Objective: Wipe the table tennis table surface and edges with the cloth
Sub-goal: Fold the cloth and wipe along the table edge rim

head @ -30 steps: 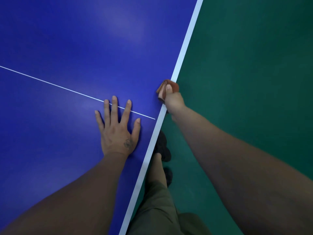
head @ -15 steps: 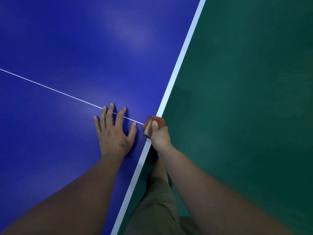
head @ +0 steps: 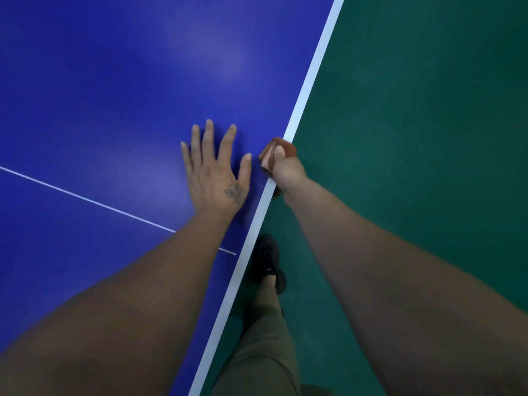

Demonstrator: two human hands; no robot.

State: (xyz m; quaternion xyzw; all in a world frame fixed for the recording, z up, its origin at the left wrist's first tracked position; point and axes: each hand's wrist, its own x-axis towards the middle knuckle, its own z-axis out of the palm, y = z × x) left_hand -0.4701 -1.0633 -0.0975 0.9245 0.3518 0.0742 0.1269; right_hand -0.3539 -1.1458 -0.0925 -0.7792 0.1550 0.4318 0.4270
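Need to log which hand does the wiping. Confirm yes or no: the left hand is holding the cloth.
No. The left hand lies flat and open on the blue table, while the right hand grips the brown cloth at the white edge.

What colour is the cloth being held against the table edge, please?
Reddish brown; the cloth shows in the head view.

A brown cloth (head: 278, 151) is gripped by the right hand (head: 287, 170) at the table (head: 100, 81) edge, mid-frame; the left hand (head: 214, 174) is laid flat beside it.
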